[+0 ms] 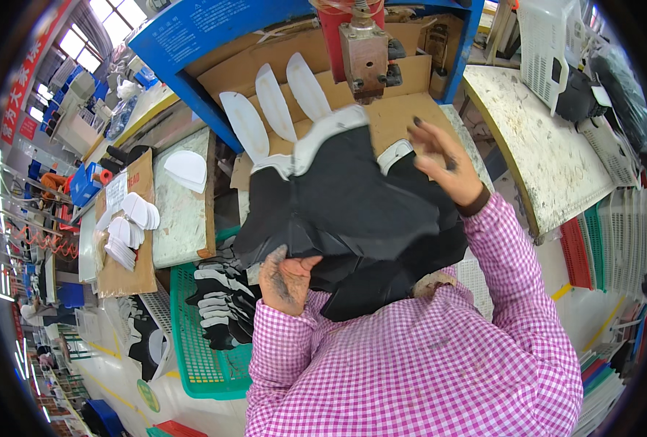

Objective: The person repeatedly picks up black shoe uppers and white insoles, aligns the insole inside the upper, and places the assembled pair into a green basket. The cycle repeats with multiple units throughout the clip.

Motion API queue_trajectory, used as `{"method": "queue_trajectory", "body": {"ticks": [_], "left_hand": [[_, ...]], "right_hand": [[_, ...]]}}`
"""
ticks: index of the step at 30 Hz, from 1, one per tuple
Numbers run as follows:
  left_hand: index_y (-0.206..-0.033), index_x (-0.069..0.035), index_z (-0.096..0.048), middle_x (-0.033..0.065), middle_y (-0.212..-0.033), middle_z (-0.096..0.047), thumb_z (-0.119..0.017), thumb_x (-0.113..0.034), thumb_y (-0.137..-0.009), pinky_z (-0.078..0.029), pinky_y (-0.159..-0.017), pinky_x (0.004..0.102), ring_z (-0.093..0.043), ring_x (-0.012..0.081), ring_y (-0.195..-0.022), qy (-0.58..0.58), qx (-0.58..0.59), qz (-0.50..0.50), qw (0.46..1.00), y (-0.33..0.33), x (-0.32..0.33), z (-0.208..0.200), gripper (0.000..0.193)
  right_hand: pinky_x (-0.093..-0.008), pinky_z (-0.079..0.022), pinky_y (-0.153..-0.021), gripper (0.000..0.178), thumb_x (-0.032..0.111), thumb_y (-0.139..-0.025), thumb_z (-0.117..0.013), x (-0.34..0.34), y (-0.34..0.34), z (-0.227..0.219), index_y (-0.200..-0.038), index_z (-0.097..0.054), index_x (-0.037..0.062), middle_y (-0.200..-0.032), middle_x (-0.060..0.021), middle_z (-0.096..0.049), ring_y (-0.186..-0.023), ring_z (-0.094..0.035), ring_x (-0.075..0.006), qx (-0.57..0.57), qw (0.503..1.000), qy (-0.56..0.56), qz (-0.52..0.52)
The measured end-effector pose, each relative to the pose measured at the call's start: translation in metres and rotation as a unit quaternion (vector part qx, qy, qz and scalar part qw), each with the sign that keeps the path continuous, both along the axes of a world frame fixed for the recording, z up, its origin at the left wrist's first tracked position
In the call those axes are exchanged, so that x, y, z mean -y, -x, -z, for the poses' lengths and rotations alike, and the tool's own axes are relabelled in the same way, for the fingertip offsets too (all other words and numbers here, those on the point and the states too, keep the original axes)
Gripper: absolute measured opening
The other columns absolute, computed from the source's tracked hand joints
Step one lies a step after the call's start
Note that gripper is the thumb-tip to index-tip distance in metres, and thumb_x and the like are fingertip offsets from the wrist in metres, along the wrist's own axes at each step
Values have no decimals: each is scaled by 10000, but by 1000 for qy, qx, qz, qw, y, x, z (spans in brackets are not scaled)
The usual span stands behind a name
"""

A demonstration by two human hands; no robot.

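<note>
My left hand (287, 280) pinches the lower edge of a black shoe-upper piece (352, 186) with a white band along its top. That piece is tilted in front of my chest. More black pieces (371, 288) lie beneath and behind it, partly hidden. On the right, my right hand (447, 160) is raised with its fingers apart and holds nothing. It is beside another black piece with a white tip (396, 154). Three white curved inserts (274, 102) stand in a row beyond the pieces, against the cardboard (371, 120).
A blue machine frame (214, 33) with a metal head (365, 58) rises in front. At left are a green basket (185, 349) of black-and-white pieces and a side table (181, 233) with white inserts (186, 171). A worn worktable (549, 146) stands at right, near stacked crates (618, 233).
</note>
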State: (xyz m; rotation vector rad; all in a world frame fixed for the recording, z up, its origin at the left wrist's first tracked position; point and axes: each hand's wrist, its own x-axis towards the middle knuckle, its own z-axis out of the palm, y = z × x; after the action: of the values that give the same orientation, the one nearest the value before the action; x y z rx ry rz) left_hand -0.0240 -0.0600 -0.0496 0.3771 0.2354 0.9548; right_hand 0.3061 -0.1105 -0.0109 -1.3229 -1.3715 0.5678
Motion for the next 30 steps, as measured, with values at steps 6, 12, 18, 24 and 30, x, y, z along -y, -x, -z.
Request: {"method": "queue_trajectory", "body": {"ticks": [6, 12, 18, 24, 30], "left_hand": [[-1079, 0, -582, 121, -1087, -638, -475, -68, -895, -519, -881, 478, -625, 280, -981, 44, -71, -64, 994, -55, -22, 14, 223], [-1128, -8, -557, 121, -1132, -619, -559, -138, -888, -540, -815, 444, -613, 267, -993, 63, -42, -93, 993, -61, -49, -3, 273], [-1108, 6, -548, 139, -1059, -631, -550, 30, -837, -584, -693, 415, -664, 265, -858, -68, -120, -270, 953, -47, -93, -22, 271], [-1132, 19, -521, 151, -1063, -620, -548, 49, -840, -598, -686, 422, -663, 281, -832, -113, -142, -267, 947, -41, -90, -27, 295], [-1180, 30, -472, 205, -1071, -612, -468, -32, -920, -596, -715, 468, -667, 354, -846, -78, -94, -99, 988, -49, -63, -15, 267]], "right_hand": [[-384, -526, -776, 527, 366, -908, -577, 19, 8, 47, -1292, -420, 43, -1186, -103, -571, -935, -626, -252, -474, 864, 74, -150], [-264, -475, -564, 262, 209, -895, -616, -15, 2, 24, -1090, -551, 46, -915, -42, -636, -702, -601, -140, -405, 912, 57, 18], [-269, -418, -512, 120, 131, -888, -599, -75, 3, 7, -947, -595, 27, -811, -57, -647, -594, -562, -128, -471, 882, 23, -8], [-261, -399, -498, 92, 122, -877, -608, -85, 7, 20, -939, -591, 56, -799, -45, -653, -565, -562, -127, -544, 838, 24, 32], [-340, -512, -792, 221, 44, -889, -552, -14, -25, 33, -1104, -566, -2, -1034, -110, -649, -924, -640, -218, -558, 828, -44, 40]]}}
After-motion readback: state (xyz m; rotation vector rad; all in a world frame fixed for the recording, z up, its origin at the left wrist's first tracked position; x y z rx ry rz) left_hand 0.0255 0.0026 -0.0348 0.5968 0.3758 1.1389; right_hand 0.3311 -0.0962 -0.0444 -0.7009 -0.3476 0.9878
